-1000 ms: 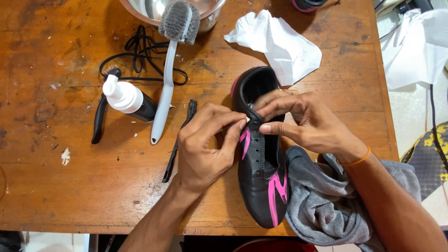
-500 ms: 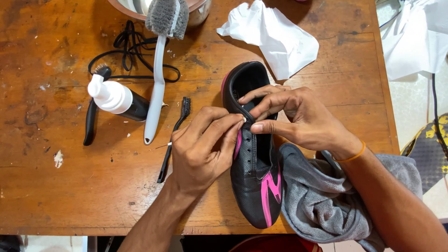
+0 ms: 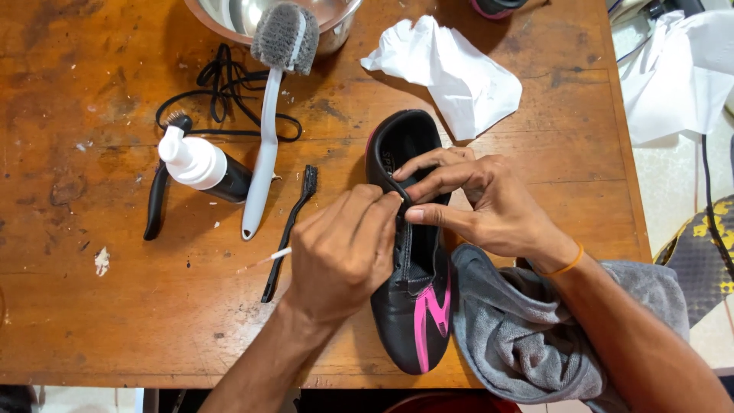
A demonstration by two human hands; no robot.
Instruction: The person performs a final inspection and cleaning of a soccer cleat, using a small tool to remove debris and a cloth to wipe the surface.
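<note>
Where both hands' fingers (image 3: 397,200) meet, black shoe (image 3: 413,306) tongue, seemingly pinched.

Both forearms are bare, with no sleeves, gloves or watch in sight. The left hand (image 3: 340,256) carries no ring or band, and its forearm enters from about six o'clock. The right hand (image 3: 489,203) has one thin orange band (image 3: 562,268) round the wrist, a plain loop with no clasp showing; its forearm enters from about four o'clock. The fingers (image 3: 428,172) are unadorned, with short, unpainted nails.
</note>
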